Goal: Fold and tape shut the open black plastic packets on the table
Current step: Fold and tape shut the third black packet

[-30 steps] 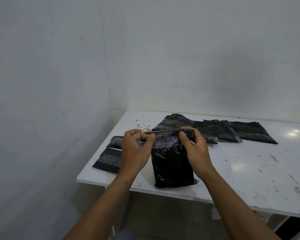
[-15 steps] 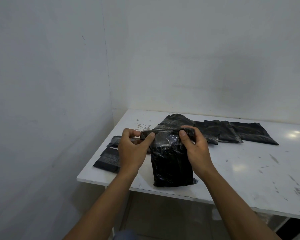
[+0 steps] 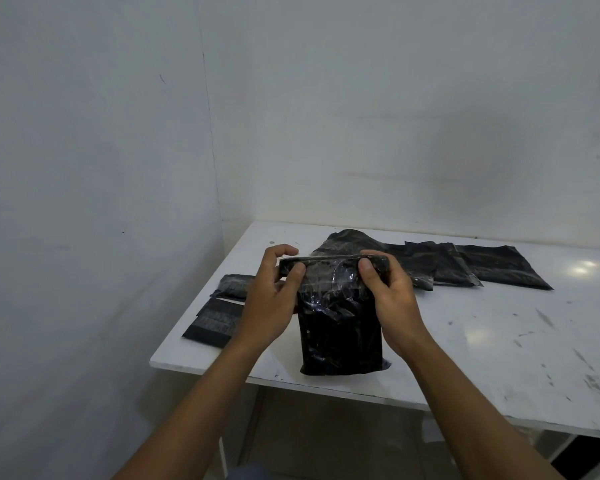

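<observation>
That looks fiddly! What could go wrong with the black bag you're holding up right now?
1. The left hand and right hand each pinch one end of the folded top of the black packet. If either slips, the fold may spring open before it is taped.
2. The packet stands upright close to the near edge of the table, so a tug toward the person could tip it off.

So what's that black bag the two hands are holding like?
The black packet is glossy, crinkled plastic, bulging as if full. It stands upright near the front edge of the white table. Its top is folded over into a flat band, with wrinkly clear film, perhaps tape, just below. The left hand pinches the band's left end and the right hand pinches its right end.
</observation>
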